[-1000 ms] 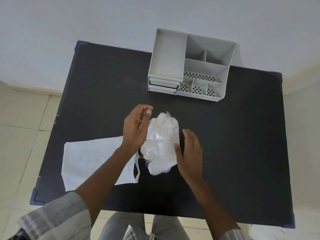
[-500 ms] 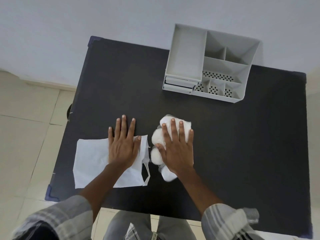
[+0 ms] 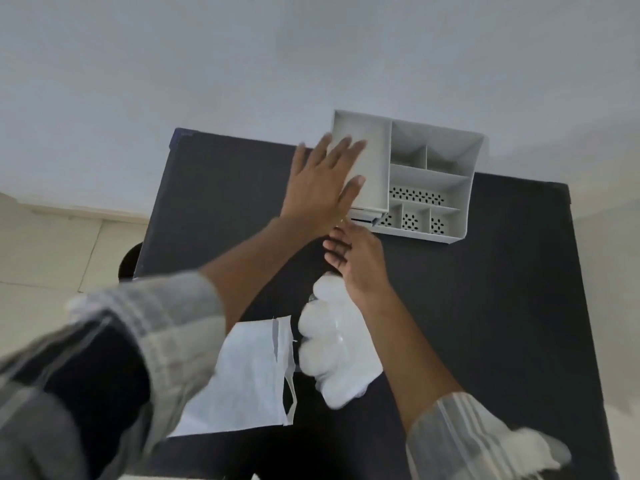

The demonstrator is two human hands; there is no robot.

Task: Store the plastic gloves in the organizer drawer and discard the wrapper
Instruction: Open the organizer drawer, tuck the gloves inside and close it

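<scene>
A wad of clear plastic gloves lies on the black table, near the middle. The flat white wrapper lies just left of it. The grey organizer stands at the table's far edge, its drawers low at the front left. My left hand rests flat with spread fingers on the organizer's left compartment. My right hand reaches toward the drawer front, fingers loosely apart and fingertips close to it; whether they touch the drawer is hidden. Neither hand holds anything.
The organizer has several open compartments, some with perforated floors. A pale wall rises right behind the table. Tiled floor shows at the left, with a dark round object beside the table edge.
Both hands have left the wrapper and the gloves and moved forward to the organizer. The camera has tilted up and closer.
</scene>
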